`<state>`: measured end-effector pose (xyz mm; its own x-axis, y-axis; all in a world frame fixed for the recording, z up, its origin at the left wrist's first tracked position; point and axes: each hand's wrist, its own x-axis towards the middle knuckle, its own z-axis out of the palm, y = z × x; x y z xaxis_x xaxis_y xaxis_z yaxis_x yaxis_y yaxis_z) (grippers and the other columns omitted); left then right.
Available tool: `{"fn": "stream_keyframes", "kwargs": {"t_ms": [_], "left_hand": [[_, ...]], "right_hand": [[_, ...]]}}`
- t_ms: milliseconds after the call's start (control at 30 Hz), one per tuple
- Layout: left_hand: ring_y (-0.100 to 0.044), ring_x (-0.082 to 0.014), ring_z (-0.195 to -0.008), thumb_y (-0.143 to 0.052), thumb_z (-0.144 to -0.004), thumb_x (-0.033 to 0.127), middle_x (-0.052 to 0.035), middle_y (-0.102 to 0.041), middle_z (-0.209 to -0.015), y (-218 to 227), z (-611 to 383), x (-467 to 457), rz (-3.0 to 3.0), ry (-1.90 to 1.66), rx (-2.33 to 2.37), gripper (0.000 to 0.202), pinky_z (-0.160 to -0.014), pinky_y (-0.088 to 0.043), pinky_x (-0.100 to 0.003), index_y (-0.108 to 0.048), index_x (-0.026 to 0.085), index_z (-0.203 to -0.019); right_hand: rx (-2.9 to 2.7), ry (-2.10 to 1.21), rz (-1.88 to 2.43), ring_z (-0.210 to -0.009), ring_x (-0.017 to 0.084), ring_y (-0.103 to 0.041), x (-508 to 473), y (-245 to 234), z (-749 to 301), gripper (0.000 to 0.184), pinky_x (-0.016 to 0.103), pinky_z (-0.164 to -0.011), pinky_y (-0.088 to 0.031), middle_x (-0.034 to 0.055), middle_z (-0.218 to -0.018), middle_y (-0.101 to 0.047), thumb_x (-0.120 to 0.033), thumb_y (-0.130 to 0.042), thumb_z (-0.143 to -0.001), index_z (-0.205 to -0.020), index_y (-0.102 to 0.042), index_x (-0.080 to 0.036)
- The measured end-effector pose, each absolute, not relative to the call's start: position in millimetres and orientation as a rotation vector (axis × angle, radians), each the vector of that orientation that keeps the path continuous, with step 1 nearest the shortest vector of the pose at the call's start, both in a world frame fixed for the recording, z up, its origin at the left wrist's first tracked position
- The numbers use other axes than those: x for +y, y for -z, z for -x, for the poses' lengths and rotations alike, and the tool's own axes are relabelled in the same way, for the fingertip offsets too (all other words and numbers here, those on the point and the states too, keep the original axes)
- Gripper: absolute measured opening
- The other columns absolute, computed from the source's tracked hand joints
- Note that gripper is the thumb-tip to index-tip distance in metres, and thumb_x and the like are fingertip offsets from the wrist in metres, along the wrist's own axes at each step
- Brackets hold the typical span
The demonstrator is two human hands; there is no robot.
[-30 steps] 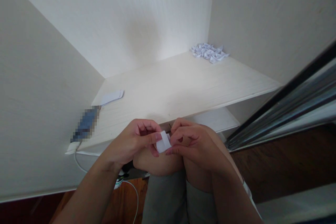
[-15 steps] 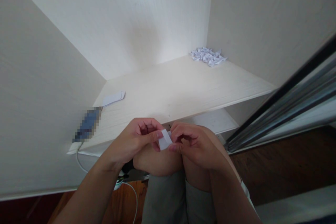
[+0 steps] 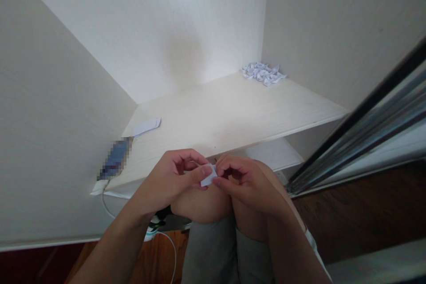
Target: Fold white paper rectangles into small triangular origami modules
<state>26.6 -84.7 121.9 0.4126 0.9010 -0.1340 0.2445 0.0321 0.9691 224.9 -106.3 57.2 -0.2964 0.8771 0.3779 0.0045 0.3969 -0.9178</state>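
Observation:
A small folded piece of white paper (image 3: 208,179) is held between my two hands, above my knees and just in front of the shelf edge. My left hand (image 3: 181,172) pinches its left side, with the thumb lying on top. On the right side, the thumb and fingertips of my right hand (image 3: 240,180) close on the paper's edge. The fingers cover part of the paper, so its full shape is hidden.
On the white shelf (image 3: 213,106), a heap of folded white papers (image 3: 263,73) lies in the back right corner. A stack of paper slips (image 3: 147,126) sits at left, beside a blurred blue device (image 3: 115,158) with a white cable (image 3: 108,206). A dark-edged sliding door (image 3: 359,120) stands at right.
The paper between my fingers has been folded smaller, and less of it shows. My left thumb has moved slightly right across it. The view has shifted a little.

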Motion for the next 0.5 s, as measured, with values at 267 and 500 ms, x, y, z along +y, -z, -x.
{"fn": "stream_keyframes", "kwargs": {"t_ms": [267, 500], "left_hand": [[-0.076, -0.0196, -0.079, -0.083, -0.080, 0.029, -0.0078, -0.082, -0.086, -118.7, -30.8, -86.9, -1.644, -0.782, 1.115, 0.011, -0.073, -0.061, -0.029, -0.080, 0.019, -0.079], [-0.075, -0.0160, -0.073, -0.087, -0.076, 0.025, -0.0044, -0.082, -0.082, -119.6, -33.9, -90.2, -1.668, -0.926, 1.159, 0.010, -0.067, -0.061, -0.023, -0.079, 0.021, -0.077]], "right_hand": [[-1.584, -1.065, 0.770, -0.077, 0.015, -0.065, -106.2, -51.9, -221.4, 0.011, 0.027, -0.070, -0.049, 0.0016, -0.084, -0.073, -0.012, -0.071, -0.082, -0.076, -0.066, -0.020], [-1.336, -1.134, 0.739, -0.076, 0.015, -0.066, -103.7, -42.6, -214.5, 0.008, 0.028, -0.071, -0.051, 0.0017, -0.084, -0.073, -0.017, -0.075, -0.083, -0.089, -0.070, -0.019]]}}
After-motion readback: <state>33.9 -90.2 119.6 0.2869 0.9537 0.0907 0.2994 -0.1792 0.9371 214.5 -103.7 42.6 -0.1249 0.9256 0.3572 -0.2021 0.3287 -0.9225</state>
